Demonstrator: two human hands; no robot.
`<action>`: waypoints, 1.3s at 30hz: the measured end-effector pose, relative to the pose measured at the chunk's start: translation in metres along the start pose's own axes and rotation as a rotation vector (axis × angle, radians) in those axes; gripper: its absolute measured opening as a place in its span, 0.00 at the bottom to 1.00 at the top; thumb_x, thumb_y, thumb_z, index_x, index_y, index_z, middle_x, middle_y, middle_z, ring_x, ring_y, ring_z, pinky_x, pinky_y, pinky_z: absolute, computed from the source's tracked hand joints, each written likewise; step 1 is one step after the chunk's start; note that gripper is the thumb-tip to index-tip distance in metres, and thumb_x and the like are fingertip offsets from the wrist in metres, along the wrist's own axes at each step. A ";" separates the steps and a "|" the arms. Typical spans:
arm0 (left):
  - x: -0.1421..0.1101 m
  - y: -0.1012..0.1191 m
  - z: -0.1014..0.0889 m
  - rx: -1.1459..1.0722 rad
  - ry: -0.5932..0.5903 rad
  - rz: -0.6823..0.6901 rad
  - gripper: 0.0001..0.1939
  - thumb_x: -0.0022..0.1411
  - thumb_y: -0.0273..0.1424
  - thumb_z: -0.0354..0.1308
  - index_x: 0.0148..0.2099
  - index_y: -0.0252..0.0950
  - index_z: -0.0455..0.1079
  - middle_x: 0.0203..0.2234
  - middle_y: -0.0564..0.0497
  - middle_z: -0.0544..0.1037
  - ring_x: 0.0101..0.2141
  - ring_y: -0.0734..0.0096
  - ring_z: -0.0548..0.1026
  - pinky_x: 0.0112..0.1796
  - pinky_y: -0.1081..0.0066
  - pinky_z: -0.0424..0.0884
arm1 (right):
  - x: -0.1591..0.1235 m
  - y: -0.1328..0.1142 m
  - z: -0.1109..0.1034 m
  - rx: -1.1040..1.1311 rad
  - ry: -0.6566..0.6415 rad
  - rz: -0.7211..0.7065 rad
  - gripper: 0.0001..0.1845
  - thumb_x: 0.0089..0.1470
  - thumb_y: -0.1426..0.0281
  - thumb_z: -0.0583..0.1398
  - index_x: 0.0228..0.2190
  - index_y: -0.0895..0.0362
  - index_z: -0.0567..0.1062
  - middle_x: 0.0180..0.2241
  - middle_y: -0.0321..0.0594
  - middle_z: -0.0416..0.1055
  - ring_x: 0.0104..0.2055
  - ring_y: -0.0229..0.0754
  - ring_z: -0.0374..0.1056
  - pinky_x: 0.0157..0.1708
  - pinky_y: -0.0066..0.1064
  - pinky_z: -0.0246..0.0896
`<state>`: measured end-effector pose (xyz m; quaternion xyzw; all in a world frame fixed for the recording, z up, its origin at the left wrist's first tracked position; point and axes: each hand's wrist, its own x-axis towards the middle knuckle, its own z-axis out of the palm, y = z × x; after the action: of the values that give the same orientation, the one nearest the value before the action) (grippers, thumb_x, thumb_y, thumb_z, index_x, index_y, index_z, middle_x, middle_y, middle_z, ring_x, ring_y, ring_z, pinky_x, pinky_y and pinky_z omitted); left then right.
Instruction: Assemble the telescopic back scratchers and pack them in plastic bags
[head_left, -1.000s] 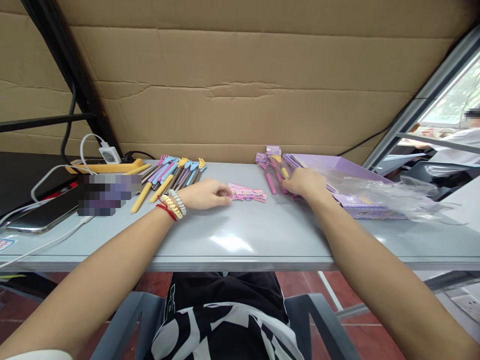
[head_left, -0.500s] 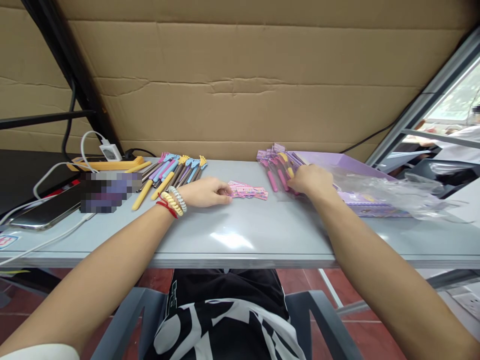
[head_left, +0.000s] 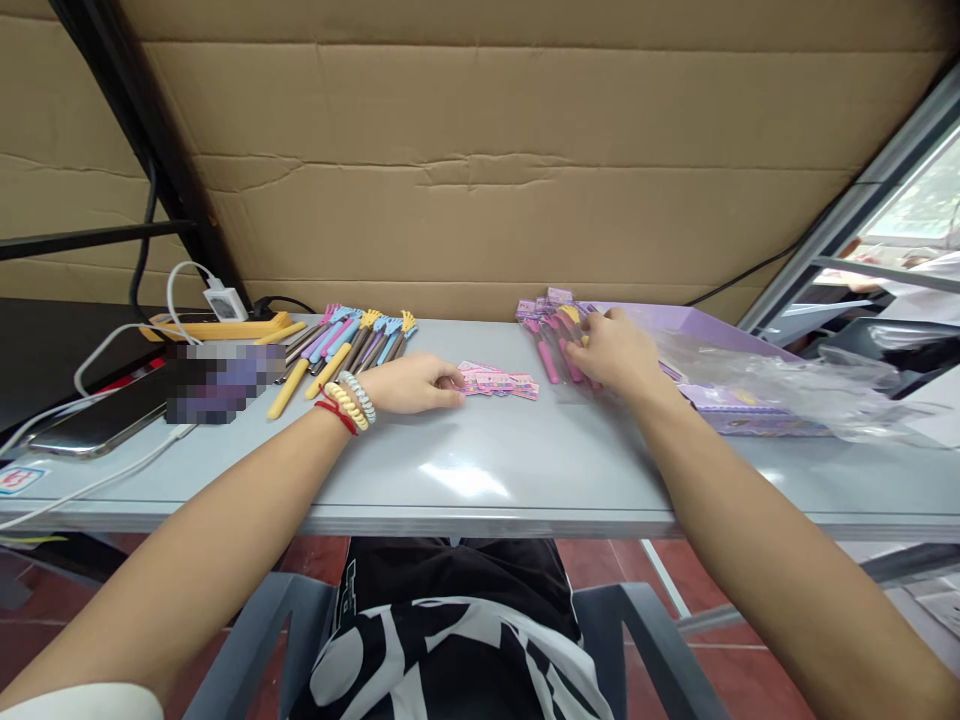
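Observation:
My left hand rests on the grey table, its curled fingers pinching the near end of a small stack of pink printed cards. Beaded and red bracelets circle that wrist. My right hand lies over a pile of packaged pink and yellow pens at the back right of the table, fingers bent onto them. Whether it grips one is hidden.
A fan of loose pens with hand-shaped tops lies at the back left. A phone, cables and a yellow power strip sit far left. A purple tray with clear plastic bags stands right. Cardboard walls the back.
My right hand has slid a little left and farther back over the packaged pens. My left hand has stayed on the cards.

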<state>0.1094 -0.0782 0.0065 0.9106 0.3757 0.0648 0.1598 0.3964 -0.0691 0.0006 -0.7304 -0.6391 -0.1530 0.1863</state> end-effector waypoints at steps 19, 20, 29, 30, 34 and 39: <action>-0.008 -0.066 -0.020 0.263 0.476 -0.602 0.16 0.54 0.38 0.53 0.37 0.37 0.78 0.34 0.41 0.81 0.38 0.51 0.77 0.39 0.61 0.69 | -0.011 -0.024 0.000 0.514 -0.223 -0.456 0.11 0.46 0.65 0.56 0.21 0.58 0.73 0.16 0.33 0.63 0.21 0.33 0.55 0.24 0.28 0.48; -0.007 -0.066 -0.018 0.262 0.449 -0.601 0.16 0.55 0.39 0.53 0.37 0.37 0.78 0.34 0.41 0.81 0.38 0.51 0.76 0.38 0.61 0.69 | -0.011 -0.024 0.000 0.506 -0.232 -0.456 0.11 0.46 0.65 0.56 0.22 0.58 0.73 0.16 0.33 0.63 0.21 0.34 0.56 0.24 0.28 0.49; 0.002 -0.064 -0.006 0.321 0.363 -0.662 0.17 0.55 0.42 0.52 0.35 0.37 0.77 0.32 0.39 0.79 0.36 0.52 0.76 0.33 0.63 0.68 | -0.013 -0.028 -0.003 0.446 -0.344 -0.457 0.10 0.48 0.66 0.56 0.25 0.58 0.75 0.18 0.34 0.66 0.22 0.35 0.60 0.26 0.28 0.52; 0.003 -0.063 -0.005 0.320 0.362 -0.679 0.17 0.56 0.43 0.52 0.36 0.37 0.76 0.33 0.38 0.79 0.37 0.51 0.76 0.33 0.63 0.68 | -0.013 -0.028 -0.003 0.440 -0.346 -0.456 0.10 0.48 0.65 0.56 0.25 0.58 0.75 0.18 0.34 0.67 0.22 0.35 0.60 0.26 0.28 0.52; 0.008 -0.058 -0.003 0.309 0.349 -0.745 0.19 0.57 0.43 0.52 0.39 0.34 0.75 0.38 0.34 0.79 0.40 0.46 0.76 0.34 0.60 0.68 | -0.014 -0.028 -0.004 0.425 -0.349 -0.466 0.10 0.47 0.66 0.56 0.26 0.58 0.75 0.18 0.34 0.67 0.22 0.35 0.59 0.26 0.28 0.52; 0.012 -0.055 -0.003 0.273 0.342 -0.785 0.21 0.56 0.42 0.53 0.43 0.31 0.75 0.40 0.31 0.78 0.42 0.43 0.76 0.35 0.58 0.69 | -0.014 -0.029 -0.003 0.430 -0.376 -0.480 0.10 0.48 0.66 0.56 0.26 0.58 0.75 0.18 0.35 0.68 0.22 0.35 0.61 0.26 0.28 0.53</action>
<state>0.0806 -0.0320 -0.0091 0.6879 0.7189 0.0985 -0.0136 0.3654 -0.0796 -0.0008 -0.5193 -0.8327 0.0823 0.1735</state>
